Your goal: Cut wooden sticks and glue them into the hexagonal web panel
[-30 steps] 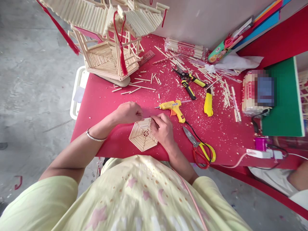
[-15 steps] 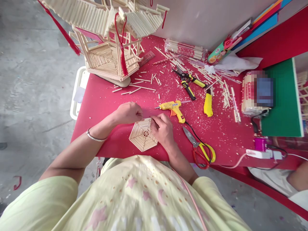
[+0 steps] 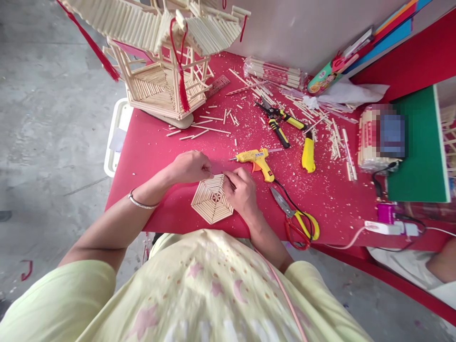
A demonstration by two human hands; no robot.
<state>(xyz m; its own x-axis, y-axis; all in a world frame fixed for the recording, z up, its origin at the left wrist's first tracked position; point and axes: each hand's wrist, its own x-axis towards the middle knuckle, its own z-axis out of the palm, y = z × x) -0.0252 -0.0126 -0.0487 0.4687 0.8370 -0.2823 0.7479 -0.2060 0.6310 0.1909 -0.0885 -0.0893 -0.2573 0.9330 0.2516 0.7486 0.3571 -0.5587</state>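
Observation:
A hexagonal panel of thin wooden sticks (image 3: 213, 204), laid in rings around a small spoked centre, lies near the table's front edge. My left hand (image 3: 192, 167) is closed at the panel's upper left edge, its fingertips pinched together; whatever they hold is too small to make out. Over the panel's upper right side, my right hand (image 3: 242, 190) grips the rim with bent fingers, hiding that corner. Just beyond my right hand lies a yellow hot glue gun (image 3: 258, 160), its nozzle pointing left. Scissors (image 3: 297, 218) with red and yellow handles rest to the right.
A stick-built pavilion (image 3: 164, 90) with red tassels stands at the back left of the red table (image 3: 142, 156). Black-and-yellow pliers (image 3: 280, 126), a yellow cutter (image 3: 308, 154), loose sticks (image 3: 213, 129) and shavings are scattered behind. A power strip (image 3: 383, 228) sits at the right edge.

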